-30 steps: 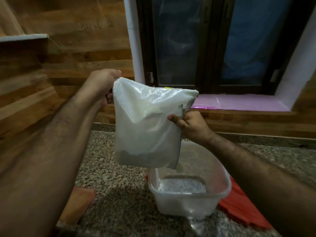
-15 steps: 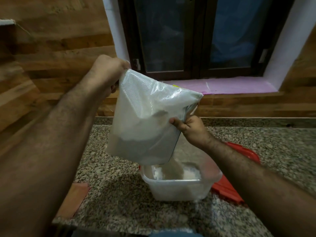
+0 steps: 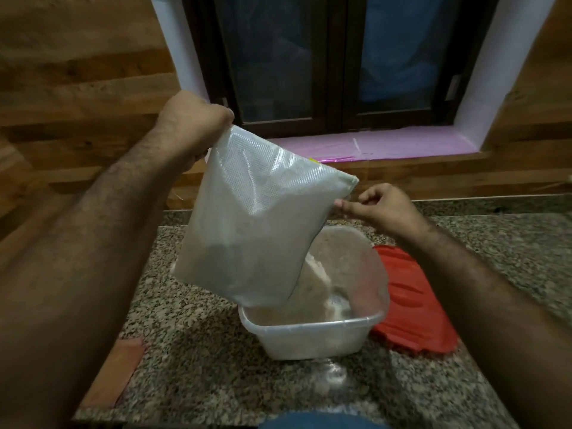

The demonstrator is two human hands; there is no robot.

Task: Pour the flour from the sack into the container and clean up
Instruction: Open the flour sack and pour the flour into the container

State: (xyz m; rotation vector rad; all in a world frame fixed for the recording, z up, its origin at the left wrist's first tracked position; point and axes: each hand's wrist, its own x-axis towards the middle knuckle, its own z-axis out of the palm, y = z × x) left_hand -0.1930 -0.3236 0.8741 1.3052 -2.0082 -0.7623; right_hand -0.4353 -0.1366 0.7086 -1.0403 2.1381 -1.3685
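Observation:
A translucent white flour sack (image 3: pixel 257 224) hangs tilted over a clear plastic container (image 3: pixel 312 335) on the granite counter. Its lower corner points into the container, and flour streams out onto a pale heap inside. My left hand (image 3: pixel 195 116) grips the sack's raised upper corner. My right hand (image 3: pixel 377 205) pinches the sack's right edge between thumb and fingers, above the container's far rim.
A red lid (image 3: pixel 411 301) lies on the counter, touching the container's right side. A brown board (image 3: pixel 114 373) lies at the counter's front left. Wooden walls stand behind and to the left, with a window and a pink sill (image 3: pixel 387 144) beyond.
The sack has tilted further, its left corner raised higher. My right hand has slid up along the sack's edge. More flour has piled up in the container.

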